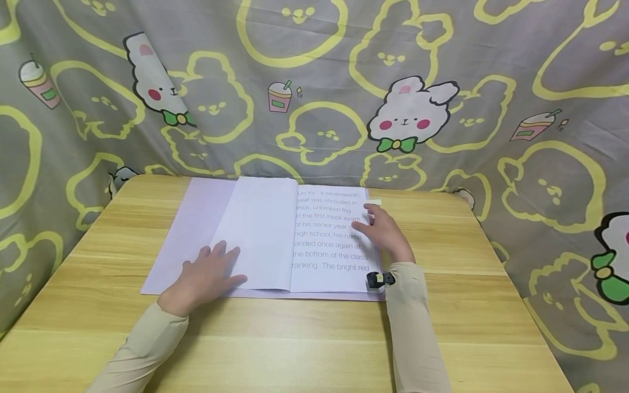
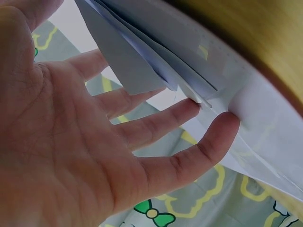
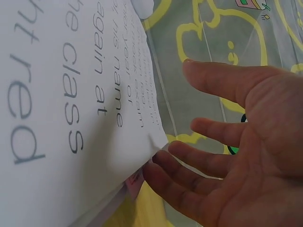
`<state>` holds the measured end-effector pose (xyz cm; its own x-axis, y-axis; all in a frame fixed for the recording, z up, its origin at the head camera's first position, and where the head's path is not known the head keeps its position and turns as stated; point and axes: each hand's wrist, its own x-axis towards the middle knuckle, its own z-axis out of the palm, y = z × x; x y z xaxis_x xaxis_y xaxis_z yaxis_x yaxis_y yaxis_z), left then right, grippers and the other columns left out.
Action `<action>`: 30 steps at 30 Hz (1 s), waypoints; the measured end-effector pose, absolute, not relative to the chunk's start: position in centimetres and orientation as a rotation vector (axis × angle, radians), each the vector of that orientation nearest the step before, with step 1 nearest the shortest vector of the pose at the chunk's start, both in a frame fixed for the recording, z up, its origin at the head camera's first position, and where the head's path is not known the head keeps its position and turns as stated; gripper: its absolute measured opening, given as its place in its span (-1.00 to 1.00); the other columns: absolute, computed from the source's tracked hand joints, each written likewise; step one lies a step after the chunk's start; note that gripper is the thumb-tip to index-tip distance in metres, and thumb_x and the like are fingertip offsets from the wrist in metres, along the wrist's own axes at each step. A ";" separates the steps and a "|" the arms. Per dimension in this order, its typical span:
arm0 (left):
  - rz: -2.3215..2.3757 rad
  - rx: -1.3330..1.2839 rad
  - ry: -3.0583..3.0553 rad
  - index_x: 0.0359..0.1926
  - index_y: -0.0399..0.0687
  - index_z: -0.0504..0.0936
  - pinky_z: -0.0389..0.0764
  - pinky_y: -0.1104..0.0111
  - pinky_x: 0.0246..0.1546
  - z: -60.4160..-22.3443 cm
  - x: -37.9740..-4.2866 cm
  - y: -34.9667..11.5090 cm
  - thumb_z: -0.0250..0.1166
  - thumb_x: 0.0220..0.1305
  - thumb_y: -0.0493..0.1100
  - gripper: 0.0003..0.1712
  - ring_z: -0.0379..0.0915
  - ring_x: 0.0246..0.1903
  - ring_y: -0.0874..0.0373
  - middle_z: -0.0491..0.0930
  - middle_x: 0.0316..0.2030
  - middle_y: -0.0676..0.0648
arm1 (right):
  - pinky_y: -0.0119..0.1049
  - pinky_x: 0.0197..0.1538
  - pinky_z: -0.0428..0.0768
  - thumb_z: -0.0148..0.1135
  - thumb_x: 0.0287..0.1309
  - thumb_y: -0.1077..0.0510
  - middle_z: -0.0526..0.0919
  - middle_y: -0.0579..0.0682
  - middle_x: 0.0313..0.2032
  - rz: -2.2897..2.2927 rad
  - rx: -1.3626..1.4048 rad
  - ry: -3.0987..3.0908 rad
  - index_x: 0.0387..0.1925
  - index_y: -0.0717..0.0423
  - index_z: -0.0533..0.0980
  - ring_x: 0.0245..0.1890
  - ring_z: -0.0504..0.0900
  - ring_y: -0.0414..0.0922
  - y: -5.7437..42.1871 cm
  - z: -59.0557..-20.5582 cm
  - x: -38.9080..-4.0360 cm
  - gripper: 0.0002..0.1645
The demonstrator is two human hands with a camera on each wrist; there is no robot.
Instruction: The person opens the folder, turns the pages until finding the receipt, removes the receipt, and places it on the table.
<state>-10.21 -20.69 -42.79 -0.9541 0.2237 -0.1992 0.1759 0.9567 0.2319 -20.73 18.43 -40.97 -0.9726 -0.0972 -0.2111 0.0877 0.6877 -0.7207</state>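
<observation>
A booklet with a pale lilac cover (image 1: 172, 245) lies spread out on the table. Its left-hand page (image 1: 262, 234) is blank, while large English print fills the right-hand page (image 1: 329, 240). Over the left page's outer edge is my left hand (image 1: 203, 278), fingers spread; the left wrist view has its fingertips at the loose page edges (image 2: 137, 75). My right hand (image 1: 385, 229) hovers at the printed page's outer edge, thumb apart from the loosely bent fingers. In the right wrist view, its lower fingertips (image 3: 154, 172) are right at the paper's corner, with nothing between thumb and fingers.
A pale tab (image 1: 374, 202) sticks out past the booklet's upper right edge. Wood-grain tabletop (image 1: 295, 349) extends around the booklet. Behind and beside the table hangs a grey curtain (image 1: 324, 71) with cartoon rabbits. A small black device (image 1: 379, 280) sits at the right wrist.
</observation>
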 end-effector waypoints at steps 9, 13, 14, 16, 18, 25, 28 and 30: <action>0.318 0.296 2.884 0.46 -0.10 0.38 0.39 -0.51 -0.17 -42.8 -10.2 -20.7 0.25 0.35 0.27 -0.17 0.23 0.26 -0.43 0.29 0.38 -0.33 | 0.13 0.32 0.48 0.29 0.35 -0.10 0.21 0.14 0.54 -1.195 0.058 2.611 0.59 0.03 0.10 0.43 0.35 0.17 19.0 -40.7 -20.7 -0.06; 0.315 0.298 2.887 0.45 -0.10 0.38 0.40 -0.50 -0.17 -42.8 -10.2 -20.7 0.25 0.36 0.26 -0.18 0.24 0.25 -0.42 0.30 0.37 -0.32 | 0.04 0.20 0.60 0.21 0.42 -0.08 0.23 0.17 0.52 -1.300 0.055 2.536 0.60 0.08 0.06 0.39 0.40 0.18 19.5 -40.7 -20.7 -0.10; 0.314 0.299 2.887 0.45 -0.10 0.38 0.40 -0.50 -0.17 -42.8 -10.2 -20.7 0.25 0.36 0.26 -0.18 0.24 0.25 -0.42 0.30 0.37 -0.32 | 0.02 0.18 0.62 0.18 0.44 -0.07 0.25 0.18 0.51 -1.322 0.054 2.523 0.59 0.09 0.06 0.37 0.43 0.19 19.6 -40.7 -20.7 -0.13; 0.310 0.302 2.888 0.45 -0.10 0.38 0.40 -0.50 -0.18 -42.9 -10.2 -20.7 0.25 0.36 0.27 -0.18 0.24 0.24 -0.42 0.30 0.37 -0.32 | 0.00 0.15 0.64 0.12 0.49 -0.04 0.31 0.18 0.47 -1.345 0.038 2.513 0.58 0.13 0.09 0.32 0.49 0.18 19.8 -40.8 -20.7 -0.20; 0.307 0.302 2.888 0.45 -0.10 0.38 0.40 -0.50 -0.17 -42.8 -10.1 -20.7 0.25 0.36 0.26 -0.18 0.24 0.24 -0.42 0.30 0.37 -0.32 | 0.00 0.16 0.64 0.06 0.52 0.02 0.37 0.20 0.43 -1.348 0.003 2.516 0.55 0.18 0.15 0.27 0.53 0.19 20.0 -40.9 -20.7 -0.28; 0.304 0.301 2.884 0.46 -0.11 0.37 0.40 -0.51 -0.15 -42.7 -10.1 -20.6 0.24 0.38 0.25 -0.19 0.23 0.25 -0.43 0.28 0.39 -0.34 | -0.02 0.12 0.67 0.01 0.54 0.16 0.53 0.26 0.26 -1.360 -0.076 2.503 0.44 0.21 0.35 0.12 0.61 0.16 20.6 -40.8 -20.6 -0.46; 0.296 0.304 2.884 0.46 -0.11 0.37 0.41 -0.49 -0.17 -42.7 -10.1 -20.6 0.24 0.38 0.25 -0.20 0.24 0.25 -0.43 0.27 0.39 -0.34 | -0.04 0.09 0.69 0.03 0.54 0.16 0.53 0.24 0.28 -1.381 -0.103 2.475 0.44 0.19 0.35 0.14 0.62 0.16 20.7 -40.6 -20.5 -0.47; 0.294 0.307 2.884 0.46 -0.11 0.37 0.41 -0.49 -0.17 -42.7 -10.1 -20.6 0.24 0.39 0.25 -0.20 0.24 0.24 -0.43 0.27 0.39 -0.34 | -0.04 0.08 0.69 0.05 0.53 0.16 0.52 0.24 0.29 -1.389 -0.123 2.450 0.44 0.18 0.35 0.17 0.61 0.16 20.7 -40.4 -20.4 -0.47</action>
<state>-10.09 -20.60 -42.66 -0.9525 0.2287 -0.2011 0.1834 0.9579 0.2208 -20.35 20.74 -40.37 -0.9447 -0.2299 -0.2339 0.0826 0.5235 -0.8480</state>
